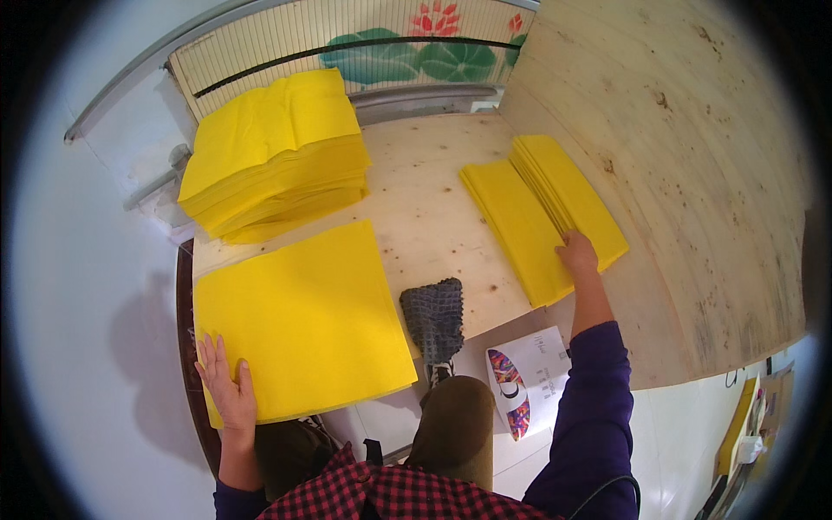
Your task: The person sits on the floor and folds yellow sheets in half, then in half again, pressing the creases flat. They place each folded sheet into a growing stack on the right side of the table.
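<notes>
A square yellow sheet (303,312), smooth like felt or thick paper, lies flat at the near left of a plywood board. My left hand (227,381) rests on its left edge with the fingers stretched out. On the right lie folded yellow sheets (498,217) in two narrow piles side by side, touching along a seam. My right hand (576,256) is at the near end of these piles, its fingers curled and pressed onto the folded yellow sheets by the seam. How many layers it grips is hidden.
At the far left stands a tall stack of yellow sheets (277,156). A crumpled dark grey cloth (433,316) lies on the near edge of the plywood board (425,191). An upright plywood panel (685,173) bounds the right side. A white printed box (533,377) sits below, by my knee.
</notes>
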`<state>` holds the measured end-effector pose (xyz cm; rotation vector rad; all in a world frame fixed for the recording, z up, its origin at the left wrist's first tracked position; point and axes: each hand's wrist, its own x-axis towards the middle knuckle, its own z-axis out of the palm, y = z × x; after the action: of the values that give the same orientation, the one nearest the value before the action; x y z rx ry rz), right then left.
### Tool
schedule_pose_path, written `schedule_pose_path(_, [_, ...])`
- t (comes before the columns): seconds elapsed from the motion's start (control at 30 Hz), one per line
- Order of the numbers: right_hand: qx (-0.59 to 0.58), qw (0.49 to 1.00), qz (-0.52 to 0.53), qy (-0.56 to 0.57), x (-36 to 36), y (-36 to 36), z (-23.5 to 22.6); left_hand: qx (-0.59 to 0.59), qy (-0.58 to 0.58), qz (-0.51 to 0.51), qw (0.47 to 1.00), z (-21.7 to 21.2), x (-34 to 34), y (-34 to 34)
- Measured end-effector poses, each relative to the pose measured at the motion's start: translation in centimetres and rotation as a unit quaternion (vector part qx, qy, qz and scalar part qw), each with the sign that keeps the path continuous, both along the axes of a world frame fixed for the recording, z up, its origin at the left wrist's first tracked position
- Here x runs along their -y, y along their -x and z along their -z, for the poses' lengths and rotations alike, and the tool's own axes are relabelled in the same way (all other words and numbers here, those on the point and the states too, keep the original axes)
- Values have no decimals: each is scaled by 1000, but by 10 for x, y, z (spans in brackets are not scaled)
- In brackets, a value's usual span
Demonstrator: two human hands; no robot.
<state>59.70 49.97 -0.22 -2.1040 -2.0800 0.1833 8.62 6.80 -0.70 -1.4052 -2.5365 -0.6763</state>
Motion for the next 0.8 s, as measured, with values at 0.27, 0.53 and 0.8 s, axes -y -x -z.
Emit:
schedule_pose_path(0.27, [-193,937,-40,-288,63,2,10,-7,2,2,1000,1,1,0])
schedule_pose_path(0.53, [-542,748,215,-317,132,26,76,-8,4,9,1000,-1,-1,0])
schedule_pose_path(0.8, [-681,622,242,-300,103,67,80,-11,0,12,1000,0,-1,1])
